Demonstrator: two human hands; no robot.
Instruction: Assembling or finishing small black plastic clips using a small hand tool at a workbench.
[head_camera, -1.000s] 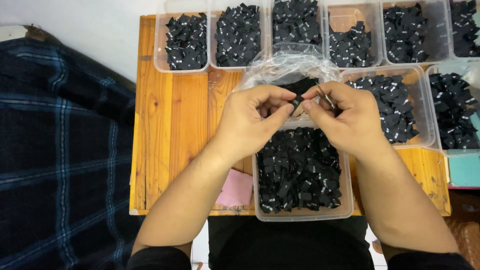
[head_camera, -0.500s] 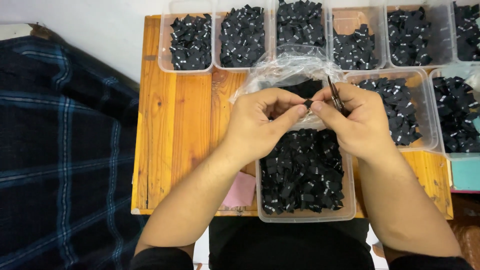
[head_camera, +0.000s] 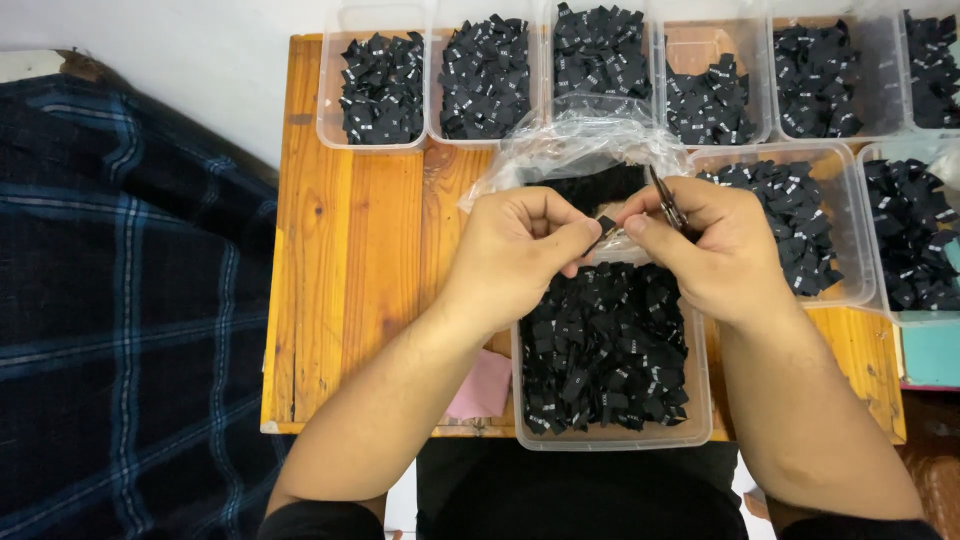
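Black label (head_camera: 607, 223), small and folded, sits at frame centre, pinched between thumb and forefinger of the left hand (head_camera: 515, 255) and met by the fingertips of the right hand (head_camera: 712, 250); fingers of both hands are pressed together around it. Right hand also carries small scissors (head_camera: 667, 203), blades pointing up; whether they are parted cannot be told. Directly below the hands: clear plastic tub (head_camera: 610, 438), lower centre, well filled with loose black labels bearing white marks. Behind the hands: crumpled clear plastic bag (head_camera: 560, 155) with dark contents. Along the top edge, a row of clear tubs (head_camera: 372, 144), each holding a heap of the same black labels; fill varies, one at upper centre-right shows bare bottom. Right of the hands, another tub (head_camera: 838, 295) about half full, and one more at the far right edge. All rest on an orange wooden table (head_camera: 340, 260). Pink paper (head_camera: 482, 388) lies left of the near tub. Dark plaid cloth (head_camera: 120, 300) fills the left of frame.
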